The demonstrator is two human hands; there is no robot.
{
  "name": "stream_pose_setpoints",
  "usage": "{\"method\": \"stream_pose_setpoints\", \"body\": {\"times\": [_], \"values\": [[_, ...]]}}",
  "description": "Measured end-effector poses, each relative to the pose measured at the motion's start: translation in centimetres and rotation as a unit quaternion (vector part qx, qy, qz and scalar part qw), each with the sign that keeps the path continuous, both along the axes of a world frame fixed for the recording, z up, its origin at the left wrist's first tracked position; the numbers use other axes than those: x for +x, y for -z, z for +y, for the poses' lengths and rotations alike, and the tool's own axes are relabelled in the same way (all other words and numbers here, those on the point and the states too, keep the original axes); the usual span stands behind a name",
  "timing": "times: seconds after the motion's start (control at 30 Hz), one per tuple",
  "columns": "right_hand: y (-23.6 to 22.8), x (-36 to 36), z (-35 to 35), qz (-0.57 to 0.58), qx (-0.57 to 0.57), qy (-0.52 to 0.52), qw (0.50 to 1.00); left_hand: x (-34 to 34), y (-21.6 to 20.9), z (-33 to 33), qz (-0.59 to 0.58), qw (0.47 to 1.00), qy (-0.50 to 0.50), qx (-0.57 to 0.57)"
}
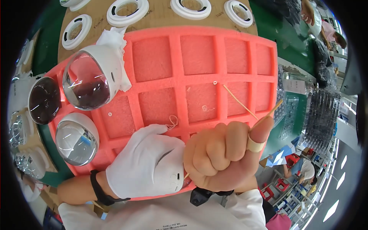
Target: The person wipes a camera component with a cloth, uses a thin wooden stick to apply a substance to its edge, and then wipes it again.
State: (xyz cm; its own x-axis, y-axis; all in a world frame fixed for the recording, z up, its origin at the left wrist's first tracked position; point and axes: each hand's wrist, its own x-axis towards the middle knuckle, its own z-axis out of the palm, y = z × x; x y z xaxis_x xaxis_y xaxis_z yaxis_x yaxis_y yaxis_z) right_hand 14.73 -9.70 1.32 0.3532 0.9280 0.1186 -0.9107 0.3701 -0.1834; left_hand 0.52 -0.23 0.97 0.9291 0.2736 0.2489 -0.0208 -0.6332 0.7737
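My left hand (132,161), in a white glove, is closed on a white rounded housing (168,174) with a small slot in its side. Next to it, my bare right hand (220,153) is curled into a fist with one digit pointing up and a pale band around it. A thin wooden stick (276,107) shows past that digit's tip, apparently gripped in the fist. Both hands are over the near part of a pink foam tray (176,78). Another thin stick (239,100) lies across the tray's compartments.
At the tray's left are a white unit with a clear dome (88,82), a dark dome (45,100) and a mirror-like dome (76,140). White rings (127,11) lie on cardboard beyond. Clear plastic trays (322,119) are stacked at right; other people work farther off.
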Motion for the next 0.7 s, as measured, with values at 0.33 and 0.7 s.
{"method": "stream_pose_setpoints", "body": {"times": [0.33, 0.7], "values": [[-1.3, -0.8, 0.1, -0.066, -0.075, 0.032, 0.994, -0.1, -0.5, 0.3, 0.064, 0.995, 0.036, -0.068], [0.5, -0.6, -0.3, 0.011, 0.008, 0.063, 0.998, 0.6, -0.7, 0.7, 0.129, 0.984, 0.064, -0.108]]}}
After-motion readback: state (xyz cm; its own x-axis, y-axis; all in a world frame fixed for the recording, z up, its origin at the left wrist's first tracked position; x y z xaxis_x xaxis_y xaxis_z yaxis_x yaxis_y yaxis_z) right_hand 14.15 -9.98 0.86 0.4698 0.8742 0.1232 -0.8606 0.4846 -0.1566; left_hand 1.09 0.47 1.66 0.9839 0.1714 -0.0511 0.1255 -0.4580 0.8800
